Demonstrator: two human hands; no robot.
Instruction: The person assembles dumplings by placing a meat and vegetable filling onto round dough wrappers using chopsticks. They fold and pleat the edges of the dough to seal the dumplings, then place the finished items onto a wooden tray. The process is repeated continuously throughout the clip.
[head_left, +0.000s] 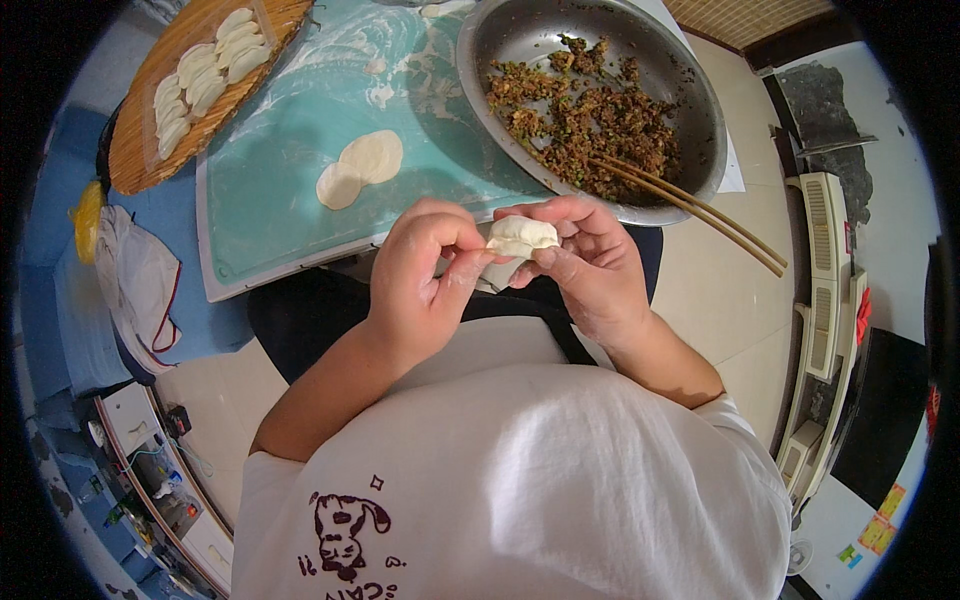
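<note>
Between both hands, just off the front edge of the table, is a folded dough dumpling (523, 236) with a raised, plump body and a pinched rim. My left hand (427, 274) grips its left end between thumb and forefinger. The thumb and fingers of my right hand (596, 259) grip the right end, and flour whitens the fingertips. Beyond the hands, several round dough wrappers (373, 157) overlap on a floured turquoise mat (277, 172). A wide metal basin (474, 67) at the right holds brown minced filling (592, 112) flecked with green.
A pair of wooden chopsticks (720, 217) leans in the basin and sticks out past its rim. At the upper left, a round woven tray (131, 142) carries rows of finished dumplings (202, 79). A white cloth (139, 277) and a yellow bag (88, 221) lie on blue seating.
</note>
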